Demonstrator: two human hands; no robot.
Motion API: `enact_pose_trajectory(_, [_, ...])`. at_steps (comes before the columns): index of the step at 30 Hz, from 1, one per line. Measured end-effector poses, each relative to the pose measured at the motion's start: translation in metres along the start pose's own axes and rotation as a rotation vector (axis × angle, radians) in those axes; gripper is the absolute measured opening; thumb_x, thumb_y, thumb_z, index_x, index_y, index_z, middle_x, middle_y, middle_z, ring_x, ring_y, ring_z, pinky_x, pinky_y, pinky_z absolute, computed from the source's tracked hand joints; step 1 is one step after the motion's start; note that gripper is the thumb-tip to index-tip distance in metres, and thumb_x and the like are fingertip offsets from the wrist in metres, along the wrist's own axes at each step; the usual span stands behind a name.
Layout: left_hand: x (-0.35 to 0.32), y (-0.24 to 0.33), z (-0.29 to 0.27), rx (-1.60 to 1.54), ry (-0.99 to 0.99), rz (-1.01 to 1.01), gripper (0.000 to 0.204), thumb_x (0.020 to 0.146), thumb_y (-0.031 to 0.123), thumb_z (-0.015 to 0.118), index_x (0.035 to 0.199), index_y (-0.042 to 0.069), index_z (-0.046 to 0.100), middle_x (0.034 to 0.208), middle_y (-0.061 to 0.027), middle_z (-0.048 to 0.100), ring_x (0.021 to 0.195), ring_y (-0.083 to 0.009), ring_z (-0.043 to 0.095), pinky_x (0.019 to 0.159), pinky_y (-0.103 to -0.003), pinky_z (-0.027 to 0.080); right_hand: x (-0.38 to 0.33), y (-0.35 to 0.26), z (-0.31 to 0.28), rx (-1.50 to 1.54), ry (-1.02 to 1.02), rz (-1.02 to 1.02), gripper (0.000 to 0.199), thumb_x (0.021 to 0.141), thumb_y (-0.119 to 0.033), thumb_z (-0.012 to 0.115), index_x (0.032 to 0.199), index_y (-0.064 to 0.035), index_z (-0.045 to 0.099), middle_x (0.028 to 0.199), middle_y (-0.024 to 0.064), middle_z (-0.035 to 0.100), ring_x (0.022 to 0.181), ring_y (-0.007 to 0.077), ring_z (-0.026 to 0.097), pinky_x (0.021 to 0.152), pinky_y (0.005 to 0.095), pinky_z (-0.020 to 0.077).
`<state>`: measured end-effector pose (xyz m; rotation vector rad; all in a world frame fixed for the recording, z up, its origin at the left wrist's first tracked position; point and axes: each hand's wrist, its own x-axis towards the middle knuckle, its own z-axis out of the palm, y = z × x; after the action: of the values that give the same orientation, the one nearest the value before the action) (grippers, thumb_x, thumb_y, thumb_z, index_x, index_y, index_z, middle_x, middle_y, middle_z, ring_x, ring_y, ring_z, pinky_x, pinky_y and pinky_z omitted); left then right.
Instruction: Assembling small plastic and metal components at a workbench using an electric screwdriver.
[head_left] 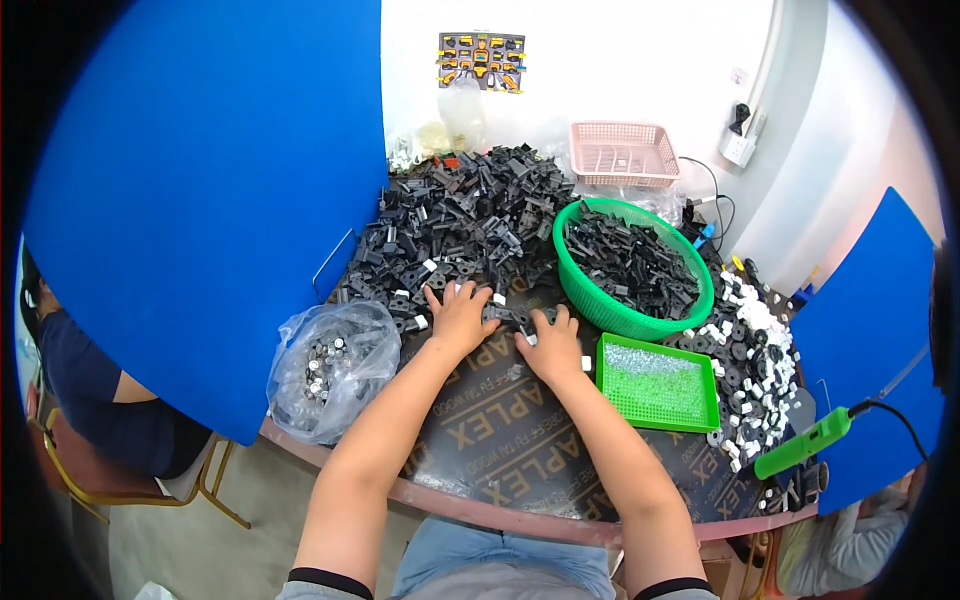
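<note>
My left hand (461, 322) lies with its fingers spread at the near edge of a big heap of black plastic parts (465, 215). A few small white pieces (498, 299) are by its fingertips. To its right, my right hand (556, 350) rests on the table with thumb and fingers apart. Some loose black parts (508, 316) lie between the two hands, close to the left thumb and the right fingertips. Neither hand visibly grips anything, though the undersides of the fingers are hidden.
A green round basket (568, 275) of black parts and a green tray (658, 424) of small clear pieces stand right. White caps and black discs (755, 365) spread beyond, near a green electric screwdriver (805, 443). A plastic bag (335, 370) sits left; blue partitions (230, 180) flank the table.
</note>
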<state>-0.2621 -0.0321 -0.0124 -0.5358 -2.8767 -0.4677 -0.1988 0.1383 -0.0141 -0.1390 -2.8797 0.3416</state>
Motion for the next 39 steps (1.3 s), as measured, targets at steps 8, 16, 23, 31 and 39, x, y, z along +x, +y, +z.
enact_pose_trajectory(8, [-0.056, -0.004, -0.009, -0.205, 0.071, 0.223, 0.055, 0.075, 0.026, 0.076, 0.123, 0.009, 0.058, 0.13, -0.016, 0.05, 0.124, -0.0354, 0.045, 0.104, -0.044, 0.038, -0.013, -0.005, -0.004, 0.13, 0.206, -0.258, 0.025, 0.079, -0.019, 0.07, 0.097, -0.0033, 0.064, 0.122, 0.021, 0.05, 0.099, 0.0416, 0.056, 0.083, 0.045, 0.051])
enact_pose_trajectory(16, [-0.145, 0.022, -0.059, -0.277, -0.131, 0.438, 0.061, 0.082, 0.037, 0.073, 0.13, 0.005, 0.053, 0.137, -0.0217, 0.044, 0.128, -0.0407, 0.043, 0.106, -0.046, 0.037, -0.124, 0.007, -0.084, 0.235, 0.069, -0.448, 0.021, 0.078, -0.017, 0.073, 0.093, -0.0042, 0.067, 0.122, 0.0188, 0.053, 0.101, 0.0367, 0.059, 0.081, 0.0424, 0.0515])
enact_pose_trajectory(23, [-0.004, 0.0, -0.042, -0.05, 0.108, -0.191, 0.072, 0.091, 0.058, 0.051, 0.141, 0.007, 0.044, 0.151, -0.0222, 0.032, 0.143, -0.0414, 0.021, 0.115, -0.057, 0.014, -0.159, 0.031, -0.082, 0.184, 0.042, -0.452, 0.038, 0.077, -0.037, 0.077, 0.106, -0.0121, 0.07, 0.127, 0.0146, 0.054, 0.104, 0.0333, 0.062, 0.079, 0.0386, 0.0543])
enact_pose_trajectory(31, [0.013, -0.018, -0.021, 0.05, -0.234, -0.335, 0.084, 0.087, 0.074, 0.043, 0.152, 0.022, 0.029, 0.161, -0.015, 0.005, 0.147, -0.0425, 0.001, 0.112, -0.065, 0.011, -0.156, 0.051, -0.088, 0.444, 0.016, -0.361, 0.03, 0.084, -0.027, 0.073, 0.111, -0.0139, 0.068, 0.124, 0.0087, 0.057, 0.076, 0.0209, 0.065, 0.065, 0.0329, 0.0528])
enact_pose_trajectory(39, [-0.032, 0.012, -0.043, -0.133, 0.036, -0.062, 0.038, 0.088, 0.042, 0.066, 0.105, 0.008, 0.07, 0.107, -0.0139, 0.059, 0.108, -0.0344, 0.053, 0.097, -0.051, 0.037, -0.139, 0.065, -0.097, 0.477, 0.3, -0.398, 0.014, 0.084, -0.009, 0.069, 0.097, -0.0025, 0.07, 0.108, 0.0099, 0.065, 0.085, 0.0261, 0.059, 0.076, 0.0348, 0.0471])
